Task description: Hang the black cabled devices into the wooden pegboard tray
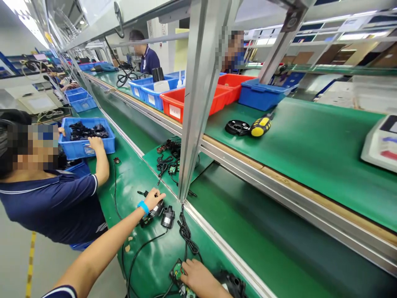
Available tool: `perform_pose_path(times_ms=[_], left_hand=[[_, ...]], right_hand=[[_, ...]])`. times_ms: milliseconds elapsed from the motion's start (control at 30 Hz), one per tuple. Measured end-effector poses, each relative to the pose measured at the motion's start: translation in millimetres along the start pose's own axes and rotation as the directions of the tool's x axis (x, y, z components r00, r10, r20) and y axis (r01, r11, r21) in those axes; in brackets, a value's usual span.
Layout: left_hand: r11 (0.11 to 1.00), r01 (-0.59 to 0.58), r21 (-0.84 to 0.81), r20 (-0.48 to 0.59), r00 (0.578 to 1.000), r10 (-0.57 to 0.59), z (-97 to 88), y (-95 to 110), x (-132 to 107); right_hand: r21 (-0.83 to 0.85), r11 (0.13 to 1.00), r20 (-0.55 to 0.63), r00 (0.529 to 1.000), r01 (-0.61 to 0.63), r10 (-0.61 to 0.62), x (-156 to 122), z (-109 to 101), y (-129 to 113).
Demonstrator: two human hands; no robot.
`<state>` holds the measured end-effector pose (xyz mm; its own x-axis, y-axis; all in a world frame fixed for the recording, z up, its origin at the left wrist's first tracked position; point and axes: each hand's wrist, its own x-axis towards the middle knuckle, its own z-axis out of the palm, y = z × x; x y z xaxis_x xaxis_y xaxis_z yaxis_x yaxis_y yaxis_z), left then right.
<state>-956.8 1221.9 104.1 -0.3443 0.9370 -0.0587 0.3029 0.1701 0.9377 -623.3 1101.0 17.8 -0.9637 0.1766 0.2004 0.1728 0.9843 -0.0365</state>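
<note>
My left hand (154,200), with a blue wristband, is stretched out over the green bench. Its fingers are closed around the top of a black pump-like unit (159,209), partly hidden under the hand. Just right of it stands a similar black unit (168,217) with a white label, a short nozzle and a black cable. Near the bottom edge, my right hand (198,277) has its fingers bent onto a green circuit board (178,271) in a black housing. More black units (232,283) lie beside that wrist, partly cut off.
A coiled black cable (187,236) lies near the metal rail. At left, a co-worker (56,203) handles a blue bin (87,151) of black parts. A metal post (198,99) rises ahead. The upper shelf holds red bins (173,105) and a yellow-black screwdriver (261,126).
</note>
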Motion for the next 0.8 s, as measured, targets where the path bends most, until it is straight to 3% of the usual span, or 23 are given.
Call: perform_pose_path(times_ms=[133,200,267,300,367,433,467,500,567,633,700,800], left_hand=[[0.927,0.21,-0.31,-0.027,0.973,-0.23,10.8,-8,-3],[0.774,0.32,-0.547,0.009,0.927,-0.376,11.6,-7,3],[0.653,0.36,-0.667,0.058,0.898,-0.436,7.2,-1,11],[0.695,0.349,-0.629,0.053,0.91,-0.41,3.5,4,15],[0.86,0.278,-0.428,0.023,0.955,-0.297,-4.4,14,20],[0.98,0.146,-0.134,0.044,0.989,-0.142,-7.6,23,18],[0.998,0.058,0.033,0.095,0.994,-0.061,-6.0,26,14],[0.98,-0.037,0.197,0.178,0.984,0.002,-1.9,28,8],[0.845,-0.238,0.479,0.38,0.924,0.045,12.8,28,-5],[0.722,-0.361,0.59,0.511,0.859,0.012,32.0,25,-17],[0.71,-0.384,0.591,0.541,0.841,0.005,49.9,23,-24],[0.746,-0.352,0.565,0.51,0.86,0.02,64.1,23,-23]], right_hand=[[-0.01,1.0,0.063,0.998,-0.019,0.019,0,-6,-1],[-0.009,1.0,0.066,0.997,-0.027,0.027,-1,-6,-2],[-0.014,0.999,0.048,0.998,-0.033,0.034,-2,-3,-3],[-0.018,0.999,0.037,0.999,-0.036,0.036,-2,-1,-4],[-0.032,0.999,0.02,0.999,-0.039,0.04,-2,4,-4],[-0.056,0.998,-0.003,0.999,-0.036,0.036,-2,8,-3],[-0.071,0.997,-0.022,0.999,-0.034,0.033,-2,9,-3],[-0.084,0.996,-0.039,0.999,-0.03,0.027,-1,9,-2],[-0.094,0.996,-0.057,0.998,-0.014,0.008,2,4,0],[-0.078,0.997,-0.05,0.999,0.014,-0.018,6,-7,0],[-0.067,0.997,-0.047,0.998,0.038,-0.041,12,-24,-1],[-0.082,0.996,-0.057,0.998,0.023,-0.027,22,-55,-2]])
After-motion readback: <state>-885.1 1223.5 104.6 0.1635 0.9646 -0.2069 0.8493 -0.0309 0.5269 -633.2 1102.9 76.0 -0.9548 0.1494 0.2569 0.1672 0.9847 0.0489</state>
